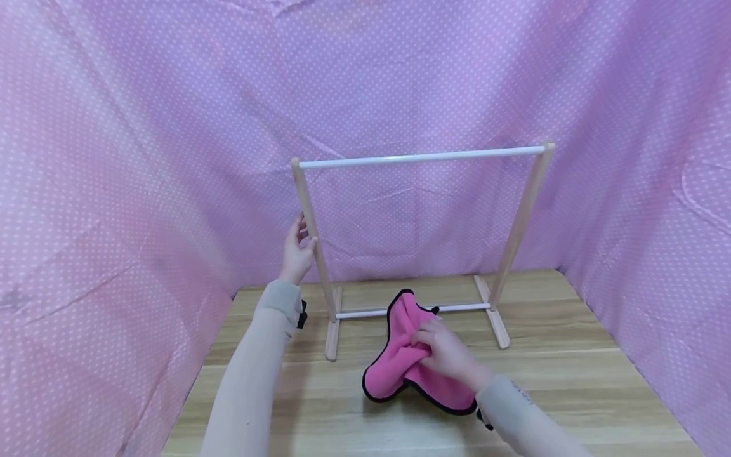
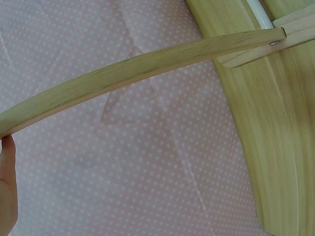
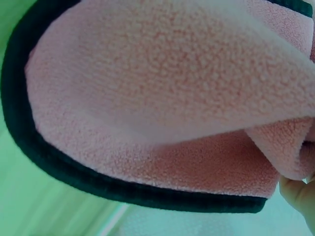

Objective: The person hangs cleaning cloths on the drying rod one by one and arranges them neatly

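Observation:
A small rack with wooden posts and white bars (image 1: pixel 422 158) stands upright on the table. My left hand (image 1: pixel 297 257) grips its left post about halfway up, thumb in front and fingers on the far side. In the left wrist view the thumb (image 2: pixel 7 182) touches the wooden post (image 2: pixel 138 64). Before the rack, my right hand (image 1: pixel 451 352) holds a bunched fold of a pink fleece piece with black trim (image 1: pixel 385 377). That fleece (image 3: pixel 147 88) fills most of the right wrist view, with a fingertip (image 3: pixel 295 194) at the right edge. Folds hide its full shape.
The rack's lower white bar (image 1: pixel 360 314) runs behind the fleece, and its right foot (image 1: pixel 493 317) rests on the wood-grain table (image 1: pixel 571 381). Pink polka-dot fabric (image 1: pixel 411 82) encloses the table at the back and both sides.

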`<action>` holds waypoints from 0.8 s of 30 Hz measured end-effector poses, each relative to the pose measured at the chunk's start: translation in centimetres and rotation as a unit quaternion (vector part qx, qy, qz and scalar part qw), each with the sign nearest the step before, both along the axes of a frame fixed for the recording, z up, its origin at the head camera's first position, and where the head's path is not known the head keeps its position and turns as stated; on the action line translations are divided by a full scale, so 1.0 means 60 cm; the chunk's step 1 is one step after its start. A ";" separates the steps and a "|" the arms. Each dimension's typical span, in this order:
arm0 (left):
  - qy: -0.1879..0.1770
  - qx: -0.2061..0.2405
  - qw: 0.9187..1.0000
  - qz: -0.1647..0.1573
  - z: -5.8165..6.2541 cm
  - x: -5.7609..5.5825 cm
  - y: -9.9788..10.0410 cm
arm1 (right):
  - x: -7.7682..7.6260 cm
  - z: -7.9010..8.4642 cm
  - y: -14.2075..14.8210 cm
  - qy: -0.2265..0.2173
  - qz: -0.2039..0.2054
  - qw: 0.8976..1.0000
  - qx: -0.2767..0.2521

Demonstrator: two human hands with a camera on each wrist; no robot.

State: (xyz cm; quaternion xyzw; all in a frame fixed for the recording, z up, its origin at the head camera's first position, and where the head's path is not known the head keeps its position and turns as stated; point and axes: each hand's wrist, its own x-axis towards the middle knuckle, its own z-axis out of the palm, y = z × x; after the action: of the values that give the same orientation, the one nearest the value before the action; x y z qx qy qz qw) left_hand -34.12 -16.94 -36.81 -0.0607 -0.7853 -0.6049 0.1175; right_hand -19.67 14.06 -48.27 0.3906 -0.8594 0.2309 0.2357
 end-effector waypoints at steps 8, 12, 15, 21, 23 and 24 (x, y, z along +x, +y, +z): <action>0.010 -0.005 1.000 0.008 0.003 0.003 0.003 | -0.014 0.057 0.007 0.015 0.013 1.000 -0.004; 0.012 -0.004 1.000 0.004 0.007 0.005 0.009 | -0.022 0.089 0.008 0.043 0.021 0.999 -0.019; 0.010 -0.002 1.000 0.002 0.007 0.005 0.010 | -0.028 0.111 0.009 0.060 0.026 0.998 -0.023; 0.017 -0.001 1.000 0.006 0.003 0.005 0.007 | -0.040 0.149 0.010 0.096 0.044 0.994 -0.031; 0.020 -0.002 1.000 0.007 0.002 0.006 0.006 | -0.043 0.163 0.010 0.112 0.051 0.992 -0.033; 0.021 -0.002 1.000 0.008 0.002 0.006 0.006 | -0.044 0.170 0.010 0.121 0.054 0.991 -0.034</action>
State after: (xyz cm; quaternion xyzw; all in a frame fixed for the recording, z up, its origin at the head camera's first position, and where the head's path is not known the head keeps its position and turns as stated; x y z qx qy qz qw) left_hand -33.76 -16.60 -36.68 -0.0676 -0.7844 -0.6008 0.1384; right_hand -22.33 14.66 -38.05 0.4532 -0.7940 0.2236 0.3380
